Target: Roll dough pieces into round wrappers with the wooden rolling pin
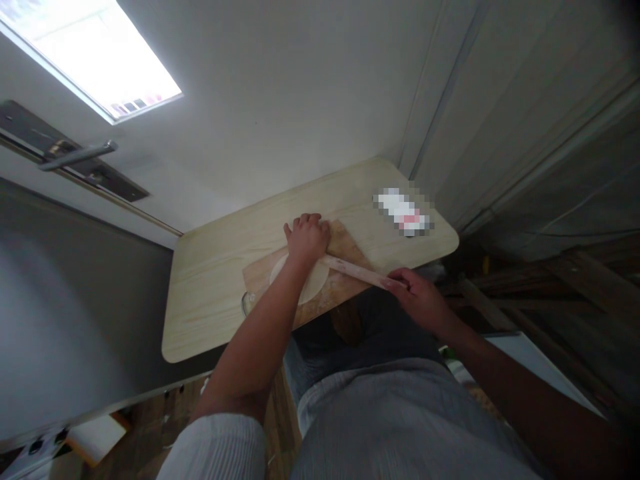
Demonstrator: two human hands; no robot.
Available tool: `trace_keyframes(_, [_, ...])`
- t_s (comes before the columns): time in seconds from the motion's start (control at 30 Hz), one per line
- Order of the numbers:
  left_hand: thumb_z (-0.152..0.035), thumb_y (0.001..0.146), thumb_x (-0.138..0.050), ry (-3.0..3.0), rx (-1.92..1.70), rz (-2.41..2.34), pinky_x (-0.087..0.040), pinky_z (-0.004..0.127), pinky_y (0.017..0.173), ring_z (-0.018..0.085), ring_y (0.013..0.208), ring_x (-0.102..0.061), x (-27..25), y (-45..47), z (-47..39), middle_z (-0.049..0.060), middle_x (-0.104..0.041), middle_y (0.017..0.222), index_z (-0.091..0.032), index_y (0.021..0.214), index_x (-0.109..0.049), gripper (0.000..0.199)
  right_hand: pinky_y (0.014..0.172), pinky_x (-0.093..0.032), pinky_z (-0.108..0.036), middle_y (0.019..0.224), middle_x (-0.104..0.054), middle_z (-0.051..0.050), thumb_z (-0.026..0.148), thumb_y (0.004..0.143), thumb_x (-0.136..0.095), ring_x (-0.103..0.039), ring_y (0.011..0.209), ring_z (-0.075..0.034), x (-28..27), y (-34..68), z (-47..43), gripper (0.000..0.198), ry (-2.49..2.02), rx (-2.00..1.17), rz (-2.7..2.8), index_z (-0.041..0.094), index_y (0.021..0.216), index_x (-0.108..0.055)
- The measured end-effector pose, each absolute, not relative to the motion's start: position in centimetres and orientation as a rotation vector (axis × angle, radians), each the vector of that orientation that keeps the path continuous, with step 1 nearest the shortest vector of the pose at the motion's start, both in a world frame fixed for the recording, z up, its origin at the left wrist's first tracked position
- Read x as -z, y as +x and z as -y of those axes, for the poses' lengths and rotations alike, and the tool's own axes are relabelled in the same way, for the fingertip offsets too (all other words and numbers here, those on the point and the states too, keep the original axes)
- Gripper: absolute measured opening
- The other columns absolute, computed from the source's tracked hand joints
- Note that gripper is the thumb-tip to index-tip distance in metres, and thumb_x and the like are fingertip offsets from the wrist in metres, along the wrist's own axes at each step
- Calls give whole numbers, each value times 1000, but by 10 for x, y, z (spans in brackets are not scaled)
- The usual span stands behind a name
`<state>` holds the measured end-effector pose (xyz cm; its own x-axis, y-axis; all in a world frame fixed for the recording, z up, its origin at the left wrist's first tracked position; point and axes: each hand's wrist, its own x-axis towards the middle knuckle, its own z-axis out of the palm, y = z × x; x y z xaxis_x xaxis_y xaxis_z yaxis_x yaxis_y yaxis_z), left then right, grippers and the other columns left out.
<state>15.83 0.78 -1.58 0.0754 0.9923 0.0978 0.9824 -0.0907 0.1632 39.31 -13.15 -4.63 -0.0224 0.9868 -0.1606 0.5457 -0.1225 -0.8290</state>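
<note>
A wooden rolling pin (360, 272) slants across a small wooden board (350, 243). Its near end is gripped by my right hand (423, 297), just past the board's right edge. The other end reaches under or beside the heel of my left hand (306, 239); whether they touch I cannot tell. My left hand lies palm down at the board's far side, fingers apart. Below it, a thin, pale round of dough (314, 283) is spread on the board, partly hidden by my left forearm. A metal loop handle (245, 305) sticks out from the board's left end.
The board rests at the near edge of a light wood table (205, 280). A white item (403, 210), blurred out, lies at the table's right. Behind stands a white door with a metal handle (80, 155) and a bright window (100, 53). Timber pieces (485, 300) are at right.
</note>
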Motion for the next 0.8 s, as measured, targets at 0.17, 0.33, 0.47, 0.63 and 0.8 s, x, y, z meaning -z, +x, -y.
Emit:
trace_keyframes(0.17, [-43,102,-27,2267,-269,-2103,-33,54,111,30,124,-53,16,162,-14,11,-61,132,-25,127,-59,44,58,-42,-30,67,-65,-2,64,89,-51,-58,61,-19,53,396,124,49,-1714,-1103,1567,19,97,-67])
trace_keyframes(0.33, [-42,101,-29,2294,-320,-2070,-34,54,111,29,123,-54,17,158,-7,10,-62,130,-24,124,-61,43,59,-40,-30,66,-63,-2,64,92,-46,-58,63,-19,48,392,133,49,-1725,-1076,1665,20,92,-68])
trace_keyframes(0.47, [-41,102,-28,2288,-327,-2036,-29,55,115,28,128,-51,16,151,5,8,-59,136,-28,127,-60,43,62,-41,-30,73,-67,-3,62,96,-41,-62,68,-20,41,384,146,50,-1682,-1106,1722,20,98,-67])
trace_keyframes(0.63, [-46,103,-24,2290,-334,-1984,-23,59,118,27,135,-45,16,140,19,6,-54,145,-32,135,-55,47,64,-41,-31,75,-68,-3,62,96,-41,-65,72,-22,35,372,164,48,-1695,-1144,1802,21,98,-65])
trace_keyframes(0.8, [-48,103,-22,2300,-341,-1982,-20,58,120,25,140,-39,19,125,37,3,-49,150,-35,141,-49,48,62,-37,-30,72,-66,-3,59,97,-39,-64,70,-21,31,358,179,43,-1700,-1181,1920,22,94,-61])
